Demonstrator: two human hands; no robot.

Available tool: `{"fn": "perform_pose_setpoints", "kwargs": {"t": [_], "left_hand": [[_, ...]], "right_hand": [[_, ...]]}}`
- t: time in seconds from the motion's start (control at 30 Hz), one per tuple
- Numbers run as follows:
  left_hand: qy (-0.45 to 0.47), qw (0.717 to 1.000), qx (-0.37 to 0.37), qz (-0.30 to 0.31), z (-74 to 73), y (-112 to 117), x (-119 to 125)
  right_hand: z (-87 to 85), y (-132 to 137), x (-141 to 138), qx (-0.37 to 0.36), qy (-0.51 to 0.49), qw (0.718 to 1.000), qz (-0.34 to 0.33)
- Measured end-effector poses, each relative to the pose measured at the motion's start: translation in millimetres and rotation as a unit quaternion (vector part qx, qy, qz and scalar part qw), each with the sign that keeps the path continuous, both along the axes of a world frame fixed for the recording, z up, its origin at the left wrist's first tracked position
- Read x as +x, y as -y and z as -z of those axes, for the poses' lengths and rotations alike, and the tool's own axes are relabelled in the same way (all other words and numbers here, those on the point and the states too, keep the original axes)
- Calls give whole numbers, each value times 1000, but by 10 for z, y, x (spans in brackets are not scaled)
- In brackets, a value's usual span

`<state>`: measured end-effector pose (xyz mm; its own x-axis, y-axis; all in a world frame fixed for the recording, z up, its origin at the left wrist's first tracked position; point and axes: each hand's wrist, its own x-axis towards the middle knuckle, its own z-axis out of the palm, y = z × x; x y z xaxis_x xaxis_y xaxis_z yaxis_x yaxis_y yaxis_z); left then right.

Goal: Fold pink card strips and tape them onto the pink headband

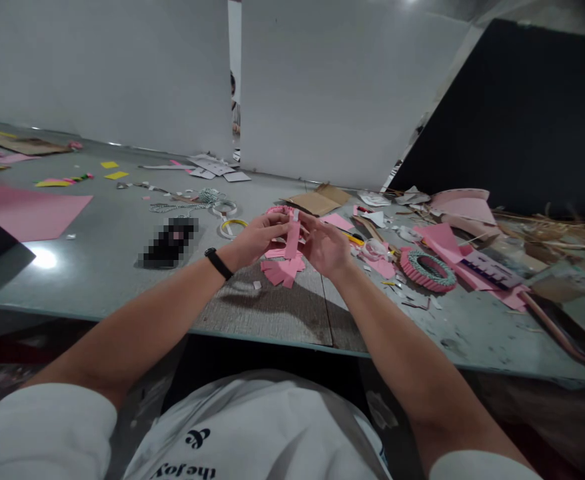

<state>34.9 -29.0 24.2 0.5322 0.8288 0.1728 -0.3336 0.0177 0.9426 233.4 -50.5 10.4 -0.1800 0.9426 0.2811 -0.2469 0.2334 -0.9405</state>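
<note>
Near the middle of the table, a pink paper strip [292,243] with a small white patch at its top is held up between my two hands. My left hand [258,239] pinches it from the left side, and a black band circles that wrist. My right hand [328,248] has its fingertips closed at the strip's upper right edge. Just below lie several cut pink paper pieces [282,272], fanned out on a grey wooden board [272,317]. Part of a pink pleated shape [278,210] shows behind my left fingers; the rest of it is hidden.
Tape rolls [232,228] and a blurred-out dark object [168,243] lie to the left. To the right are a pink pleated ring [428,270], a yellow pencil-like stick [353,237] and paper scraps. Brown cardboard [320,199] lies behind my hands, before white panels [347,93].
</note>
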Motion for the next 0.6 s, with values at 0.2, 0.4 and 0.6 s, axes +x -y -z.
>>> {"fn": "perform_pose_setpoints", "kwargs": {"t": [0.2,0.4,0.6], "left_hand": [[17,1000,-12,-21,-8,31,11],[21,1000,-16,0,-2,20,-1],[25,999,-24,40,-19,-9,-36]], "right_hand": [[25,4,-58,-2,-14,1000,-3],[-13,43,-67,-9,-11,999,-48],[26,-31,80,113,110,987,38]]}}
